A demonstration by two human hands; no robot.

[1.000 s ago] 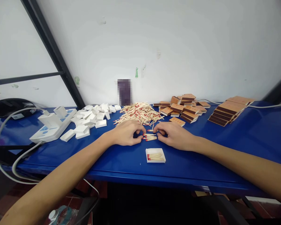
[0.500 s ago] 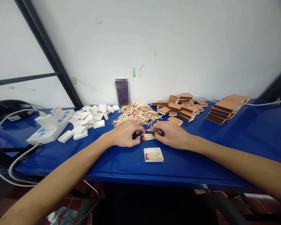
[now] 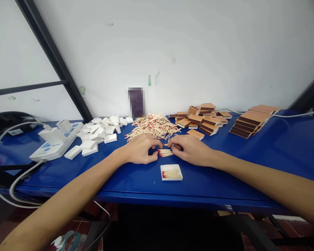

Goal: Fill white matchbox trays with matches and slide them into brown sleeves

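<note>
Between my two hands lies a small bundle of red-tipped matches point(image 3: 165, 152), roughly lined up with the heads to the left. My left hand point(image 3: 141, 150) curls at the head end, thumb and forefinger at the bundle. At the plain ends my right hand point(image 3: 189, 150) is likewise curled, its fingertips against the sticks. A single match point(image 3: 165, 144) shows just behind the bundle, its right part by my right fingers. Closer to the table's front edge sits a white matchbox tray point(image 3: 161, 168), with several matches point(image 3: 171, 174) lying in it. Behind my hands is a big loose match pile point(image 3: 153, 125).
White empty trays point(image 3: 99, 130) are heaped at the left, beside a white power strip point(image 3: 54, 143) with cables. Brown matchbox sleeves point(image 3: 202, 120) lie loosely at the back right. Stacked matchboxes point(image 3: 253, 118) stand farther right on the blue table point(image 3: 199, 188), against the wall.
My right fingers have shifted very slightly left along the matches. My left hand has barely moved, and the tray stays where it was.
</note>
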